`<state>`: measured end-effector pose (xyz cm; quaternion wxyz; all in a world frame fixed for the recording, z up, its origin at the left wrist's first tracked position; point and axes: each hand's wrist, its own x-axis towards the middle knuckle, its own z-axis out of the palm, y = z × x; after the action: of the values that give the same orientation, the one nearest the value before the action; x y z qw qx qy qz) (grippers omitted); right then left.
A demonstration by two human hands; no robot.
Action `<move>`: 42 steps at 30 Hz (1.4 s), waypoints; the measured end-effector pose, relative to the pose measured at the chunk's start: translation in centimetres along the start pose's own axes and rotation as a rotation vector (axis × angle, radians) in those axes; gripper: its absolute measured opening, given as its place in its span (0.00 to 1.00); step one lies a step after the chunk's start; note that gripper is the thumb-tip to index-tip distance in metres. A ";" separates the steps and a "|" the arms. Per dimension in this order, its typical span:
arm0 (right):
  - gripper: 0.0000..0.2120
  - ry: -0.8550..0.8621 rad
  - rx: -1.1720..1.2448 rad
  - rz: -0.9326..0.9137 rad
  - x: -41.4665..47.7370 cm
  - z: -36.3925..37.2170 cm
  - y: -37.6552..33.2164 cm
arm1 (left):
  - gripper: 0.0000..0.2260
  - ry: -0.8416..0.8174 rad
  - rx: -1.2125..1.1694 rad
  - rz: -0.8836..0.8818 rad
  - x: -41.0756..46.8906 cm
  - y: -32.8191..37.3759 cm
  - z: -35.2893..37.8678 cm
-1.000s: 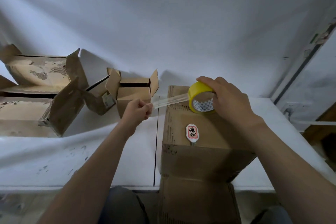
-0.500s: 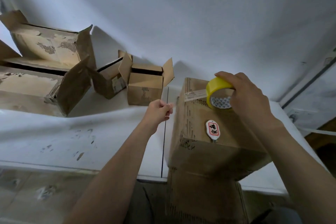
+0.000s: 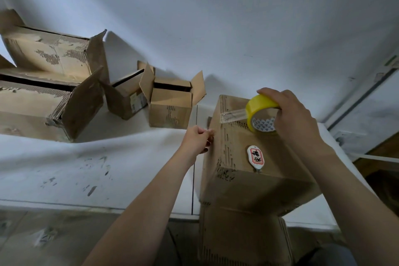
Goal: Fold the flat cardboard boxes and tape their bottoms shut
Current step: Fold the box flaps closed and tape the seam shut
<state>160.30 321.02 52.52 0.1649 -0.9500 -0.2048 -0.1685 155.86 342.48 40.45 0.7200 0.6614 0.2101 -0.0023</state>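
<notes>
A folded brown cardboard box (image 3: 244,181) stands bottom-up at the near right of the white table (image 3: 86,157). My right hand (image 3: 291,114) grips a yellow roll of clear tape (image 3: 260,112) on the box's upper face. A strip of tape (image 3: 232,114) runs from the roll leftward across that face and over the left edge. My left hand (image 3: 199,139) is curled against the box's left side, pinching the tape's end there. A small white utility knife (image 3: 255,156) with red markings lies on the box.
Two small open boxes (image 3: 170,106) stand at the back centre against the wall. Two large worn boxes (image 3: 49,84) with open flaps fill the back left. A second brown box (image 3: 241,242) sits under the worked one, below the table's front edge.
My left hand has carried the tape's end down to the box's left side. The strip now lies on the box's face. The roll has shifted right, and my view has tilted.
</notes>
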 end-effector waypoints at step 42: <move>0.36 0.029 -0.025 -0.047 0.2 0.6 -0.3 | 0.24 0.128 0.254 0.446 -3.7 2.8 1.2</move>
<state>160.46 321.53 52.13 0.1520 -0.9443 -0.2226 -0.1885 153.63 340.65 44.34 0.5993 0.7752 0.1022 0.1717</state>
